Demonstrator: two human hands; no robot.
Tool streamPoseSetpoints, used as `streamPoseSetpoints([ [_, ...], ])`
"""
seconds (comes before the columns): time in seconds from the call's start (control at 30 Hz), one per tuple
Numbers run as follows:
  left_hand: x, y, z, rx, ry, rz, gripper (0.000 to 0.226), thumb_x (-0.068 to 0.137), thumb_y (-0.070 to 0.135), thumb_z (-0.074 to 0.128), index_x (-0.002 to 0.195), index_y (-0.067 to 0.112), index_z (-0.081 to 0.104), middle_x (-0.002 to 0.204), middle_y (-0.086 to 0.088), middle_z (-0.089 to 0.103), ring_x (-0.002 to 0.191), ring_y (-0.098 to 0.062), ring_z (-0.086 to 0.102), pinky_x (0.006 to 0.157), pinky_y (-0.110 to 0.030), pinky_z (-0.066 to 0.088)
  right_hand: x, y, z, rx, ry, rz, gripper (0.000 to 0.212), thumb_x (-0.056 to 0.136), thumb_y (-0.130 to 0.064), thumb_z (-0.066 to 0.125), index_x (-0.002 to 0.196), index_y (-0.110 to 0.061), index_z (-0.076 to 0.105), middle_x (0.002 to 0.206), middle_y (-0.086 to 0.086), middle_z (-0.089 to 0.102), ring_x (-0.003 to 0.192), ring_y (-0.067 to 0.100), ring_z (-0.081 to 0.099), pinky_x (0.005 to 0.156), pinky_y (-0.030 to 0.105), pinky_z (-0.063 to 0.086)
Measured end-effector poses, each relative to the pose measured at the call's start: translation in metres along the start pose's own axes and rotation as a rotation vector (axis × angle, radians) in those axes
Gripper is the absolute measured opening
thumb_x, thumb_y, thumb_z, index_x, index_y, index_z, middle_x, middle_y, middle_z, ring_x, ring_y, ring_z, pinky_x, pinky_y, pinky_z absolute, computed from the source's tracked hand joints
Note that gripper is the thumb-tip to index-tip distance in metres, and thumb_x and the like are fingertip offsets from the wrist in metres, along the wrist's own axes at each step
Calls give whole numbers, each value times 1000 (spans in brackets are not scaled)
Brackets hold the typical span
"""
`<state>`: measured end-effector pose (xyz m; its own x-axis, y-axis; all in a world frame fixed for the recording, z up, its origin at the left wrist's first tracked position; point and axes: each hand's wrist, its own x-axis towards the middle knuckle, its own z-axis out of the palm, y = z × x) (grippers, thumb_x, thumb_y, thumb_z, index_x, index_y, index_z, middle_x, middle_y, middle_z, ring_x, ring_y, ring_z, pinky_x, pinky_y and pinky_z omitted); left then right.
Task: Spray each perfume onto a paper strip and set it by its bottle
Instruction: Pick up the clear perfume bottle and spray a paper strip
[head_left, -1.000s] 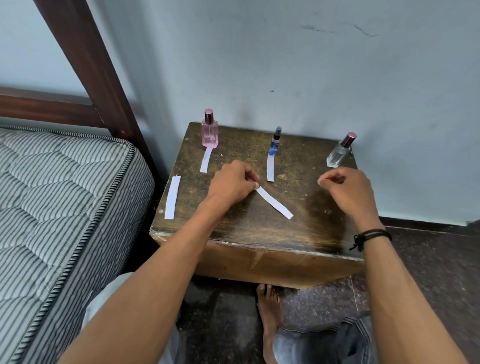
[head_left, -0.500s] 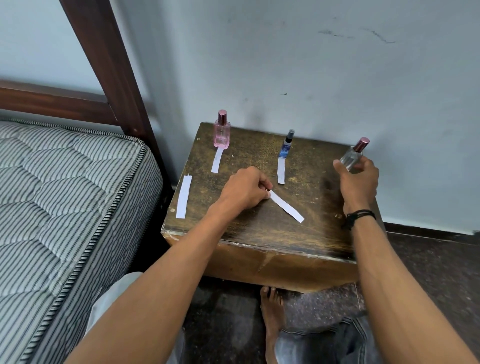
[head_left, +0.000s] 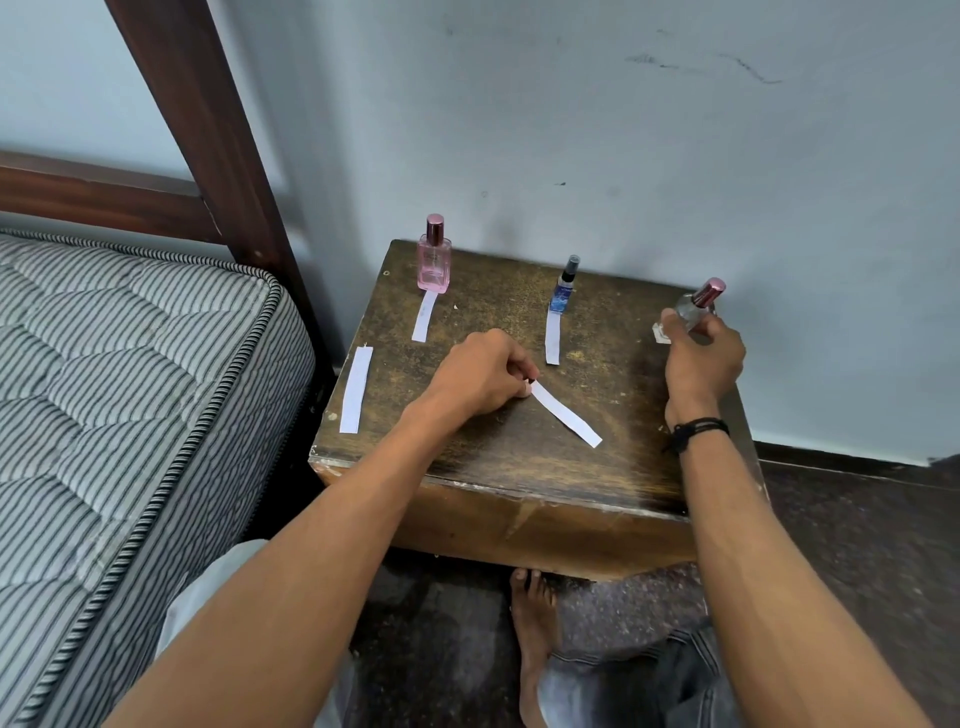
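2 of the 3 perfumes look finished: the pink bottle (head_left: 434, 260) has a paper strip (head_left: 424, 315) lying just in front of it, and the small blue spray bottle (head_left: 565, 286) has its own strip (head_left: 554, 338) the same way. The 3rd is in hand. The right hand (head_left: 704, 358) is curled round the clear bottle (head_left: 696, 309) at the table's far right corner, tilted, its maroon cap on (whether its base is off the wood I cannot tell). The left hand (head_left: 483, 376) pinches one end of a loose strip (head_left: 565, 414) between thumb and fingertips, the rest lying flat and slanting toward the near right. Left to do, by my reading: uncap, spray that strip, set it by the clear bottle. A 4th strip (head_left: 356, 389) lies unused along the left edge.

The surface is a small dark wooden table (head_left: 519, 467), worn and scuffed, pushed against a pale blue wall (head_left: 623, 130) with marks on it. A striped mattress (head_left: 130, 389) and a dark wooden bedpost (head_left: 208, 130) stand to the left; the floor (head_left: 857, 519) is dark and speckled, with a bare foot (head_left: 532, 623) under the table's front edge
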<state>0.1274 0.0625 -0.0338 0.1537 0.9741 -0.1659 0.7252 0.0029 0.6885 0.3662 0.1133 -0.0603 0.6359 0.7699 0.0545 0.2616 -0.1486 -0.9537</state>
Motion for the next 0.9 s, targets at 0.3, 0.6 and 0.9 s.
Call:
streamPoseSetpoints([
  [0.3, -3, 5, -1, -43, 114, 47, 10, 90, 20, 73, 97, 24, 80, 99, 6, 75, 86, -8, 62, 89, -28, 51, -22, -2, 8, 39, -73, -34, 19, 84, -35, 81, 102, -31, 73, 109, -2, 66, 87, 7, 56, 73, 20, 43],
  [0.6, -17, 13, 10, -226, 264, 157, 12, 92, 28, 72, 101, 22, 76, 100, 9, 69, 87, -6, 65, 85, -31, 56, -61, -19, -1, -89, -164, -167, 32, 82, -42, 82, 108, -25, 74, 108, -7, 65, 84, -2, 56, 68, 14, 41],
  [0.9, -35, 26, -4, -837, 185, 239, 39, 92, 20, 72, 131, 22, 66, 127, 5, 69, 118, -13, 64, 106, -36, 50, -113, -29, -15, -177, -395, -258, 28, 81, -49, 81, 100, -28, 75, 87, -15, 73, 82, 3, 67, 70, 27, 54],
])
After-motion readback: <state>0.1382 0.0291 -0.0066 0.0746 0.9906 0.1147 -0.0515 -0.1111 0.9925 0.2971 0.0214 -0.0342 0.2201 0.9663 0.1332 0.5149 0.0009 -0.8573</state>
